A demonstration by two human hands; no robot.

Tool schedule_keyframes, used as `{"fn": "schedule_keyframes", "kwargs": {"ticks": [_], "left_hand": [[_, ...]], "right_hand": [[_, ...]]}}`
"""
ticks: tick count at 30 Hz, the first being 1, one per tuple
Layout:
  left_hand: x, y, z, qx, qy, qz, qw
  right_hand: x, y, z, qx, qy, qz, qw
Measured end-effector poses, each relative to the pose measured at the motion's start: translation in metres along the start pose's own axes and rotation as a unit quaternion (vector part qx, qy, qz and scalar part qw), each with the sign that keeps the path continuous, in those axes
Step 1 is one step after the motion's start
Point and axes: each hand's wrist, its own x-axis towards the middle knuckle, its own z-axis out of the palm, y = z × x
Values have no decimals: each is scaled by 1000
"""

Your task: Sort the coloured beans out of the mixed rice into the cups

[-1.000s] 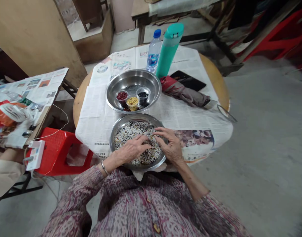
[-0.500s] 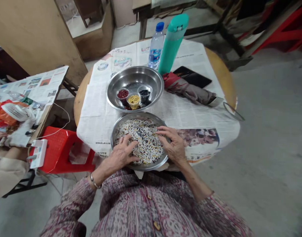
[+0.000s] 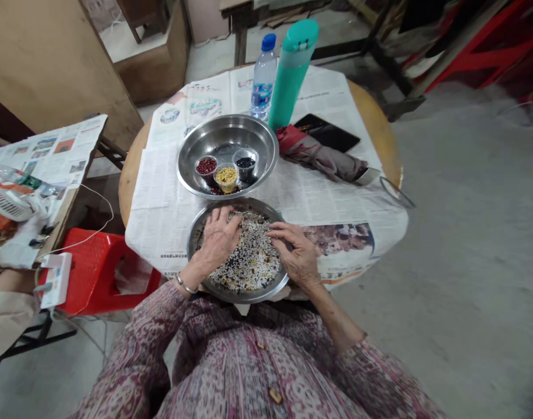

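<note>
Clear bottle (image 3: pixel 263 78) (blue cap (image 3: pixel 269 42) on) and teal flask (image 3: pixel 290 81) stand side by side; folded grey-and-red umbrella (image 3: pixel 323 156) beside flat black device (image 3: pixel 334 135). Left: red stool (image 3: pixel 94 270), white power strip (image 3: pixel 57 279), white fan (image 3: pixel 7 202) on newspaper-covered side table (image 3: pixel 83 137).

a silvery bracelet (image 3: pixel 185 284) accompanies a buttoned, patterned purplish shirt (image 3: pixel 231 366).

Left hand (image 3: pixel 220 237) shifted forward, now near far rim of basin (image 3: pixel 244 298).
</note>
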Motion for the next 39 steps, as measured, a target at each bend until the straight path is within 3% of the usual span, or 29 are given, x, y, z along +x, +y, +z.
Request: {"fn": "schedule_keyframes", "kwargs": {"ticks": [4, 7, 12, 15, 19, 21, 24, 27, 30, 33, 39], "left_hand": [[-30, -13, -9, 30, -35, -57, 997], [-55, -9, -11, -28, -58, -35, 997], [-67, 17, -4, -133, -95, 124, 979], [-52, 31, 3, -93, -89, 216, 968], [-26, 34, 8, -26, -79, 285, 955], [-19, 27, 8, 5, -79, 275, 958], [-22, 6, 5, 23, -61, 187, 980], [-33, -18, -1, 5, -11, 80, 997], [-37, -29, -5, -22, 35, 29, 999], [-26, -20, -4, -25, 23, 47, 998], [10, 26, 12, -18, -70, 111, 991]], "right_hand": [[0, 0, 0, 0, 3, 4, 1000], [0, 1, 0, -2, 4, 5, 1000], [-1, 0, -1, -4, 4, 13, 1000], [0, -3, -1, -2, -2, 22, 1000], [0, -4, -1, -1, -2, 32, 999], [0, -4, -1, -1, -3, 36, 999], [1, -4, -1, 1, -5, 34, 999], [1, -5, -1, 1, -2, 33, 999], [2, -6, -1, 0, 1, 40, 999], [1, -6, -1, 7, -2, 41, 999], [-3, 0, -1, 15, -9, 33, 999]]}}
